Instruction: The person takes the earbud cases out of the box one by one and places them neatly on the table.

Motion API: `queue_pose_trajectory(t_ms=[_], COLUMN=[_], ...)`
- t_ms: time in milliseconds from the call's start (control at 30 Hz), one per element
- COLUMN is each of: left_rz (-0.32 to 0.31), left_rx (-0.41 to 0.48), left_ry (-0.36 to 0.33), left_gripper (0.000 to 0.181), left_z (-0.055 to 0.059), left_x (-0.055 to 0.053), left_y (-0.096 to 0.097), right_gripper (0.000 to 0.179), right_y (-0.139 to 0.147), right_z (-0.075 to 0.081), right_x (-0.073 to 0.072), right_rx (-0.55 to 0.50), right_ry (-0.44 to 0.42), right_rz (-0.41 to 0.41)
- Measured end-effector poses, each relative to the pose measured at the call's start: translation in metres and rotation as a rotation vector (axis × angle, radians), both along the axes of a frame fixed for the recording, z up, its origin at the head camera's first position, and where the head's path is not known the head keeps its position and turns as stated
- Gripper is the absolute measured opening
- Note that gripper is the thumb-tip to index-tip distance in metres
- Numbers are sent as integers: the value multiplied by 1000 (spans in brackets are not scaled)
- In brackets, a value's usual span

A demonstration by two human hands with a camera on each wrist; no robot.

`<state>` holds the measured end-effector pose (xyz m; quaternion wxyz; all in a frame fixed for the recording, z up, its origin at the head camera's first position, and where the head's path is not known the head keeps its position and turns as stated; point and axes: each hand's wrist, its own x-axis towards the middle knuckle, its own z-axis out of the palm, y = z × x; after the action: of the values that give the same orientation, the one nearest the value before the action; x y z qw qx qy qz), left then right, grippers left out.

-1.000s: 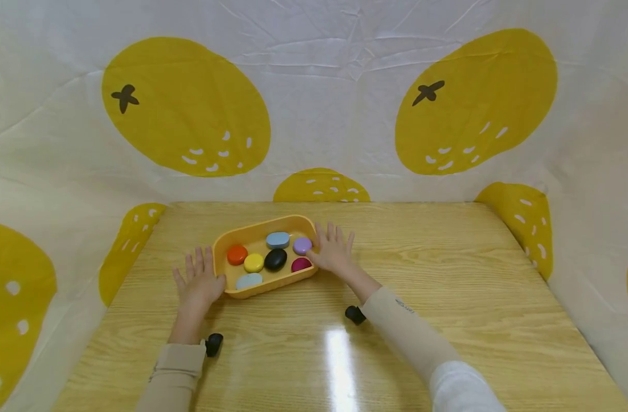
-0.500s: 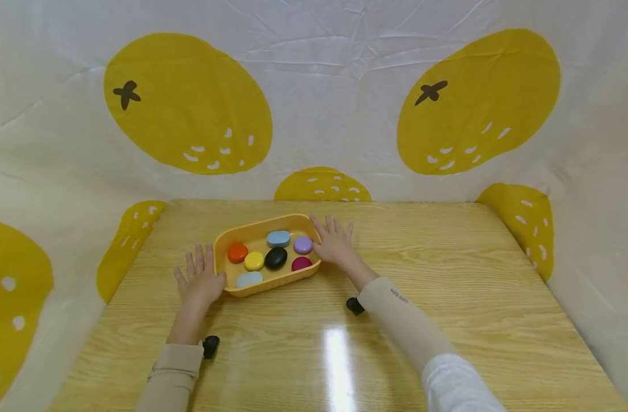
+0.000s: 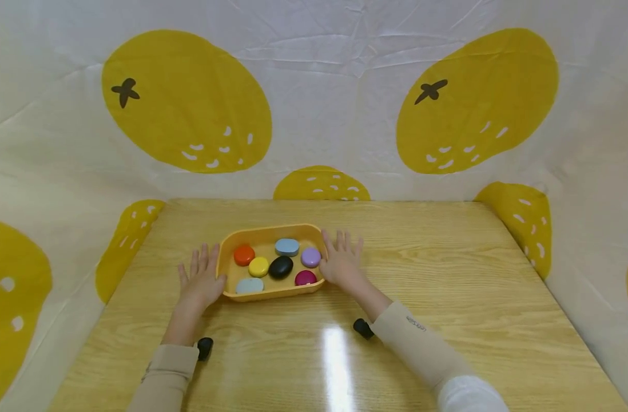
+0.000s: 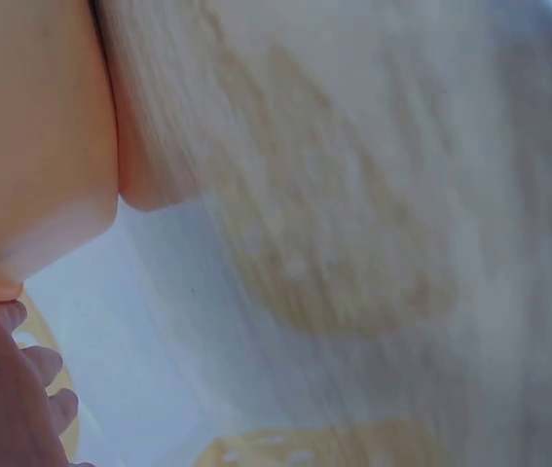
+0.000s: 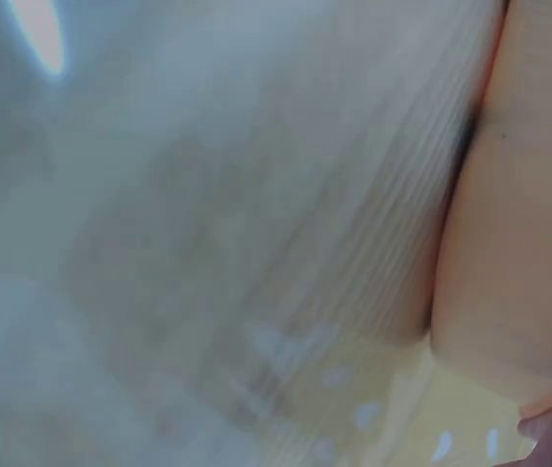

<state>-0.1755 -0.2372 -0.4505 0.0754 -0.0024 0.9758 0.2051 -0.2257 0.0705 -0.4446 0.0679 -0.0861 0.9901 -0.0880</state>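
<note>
A yellow-orange tray [image 3: 273, 230] with rounded corners sits on the wooden table between both hands. My left hand [image 3: 199, 286] touches its left end, fingers stretched out and thumb at the near corner. At the opposite end, my right hand [image 3: 342, 266] lies with spread fingers against the wall. Inside are smooth, rounded, pebble-like pieces: red [image 3: 244, 255], yellow [image 3: 258, 266], black [image 3: 281, 267], blue [image 3: 286, 247], pale blue-grey [image 3: 249, 285], purple [image 3: 310, 257] and magenta [image 3: 306, 278]. Both wrist views show the tray's outer wall [image 4: 32, 126] close up, with fingers at its edge.
The wood-grained table [image 3: 448, 286] extends to the right and in front of the tray. A white cloth [image 3: 334, 114] printed with large yellow fruit encloses the back and sides. A black wrist device [image 3: 362, 328] shows under the right sleeve, another [image 3: 205, 348] by the left.
The tray's right end has come nearer, so the tray lies straighter, and it has shifted slightly right. Both hands have stayed at its ends, the right one moving nearer and rightward.
</note>
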Motion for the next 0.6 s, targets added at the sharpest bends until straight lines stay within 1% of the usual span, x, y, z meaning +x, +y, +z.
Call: queue_pose_trajectory(t_ms=[100,267,600], left_rz=[-22,-56,-85], left_rx=[1,-8,-36], left_ry=[8,25,62], left_gripper=[69,70,71], left_z=[0,1,0], left_x=[4,10,27], left_y=[0,1,1], right_gripper=[64,65,67], right_y=[1,4,6], right_z=[1,-2,-4], right_x=[11,27,56], right_rx=[9,24,0], right_ry=[6,40,57], right_rz=[-15,-27,-40])
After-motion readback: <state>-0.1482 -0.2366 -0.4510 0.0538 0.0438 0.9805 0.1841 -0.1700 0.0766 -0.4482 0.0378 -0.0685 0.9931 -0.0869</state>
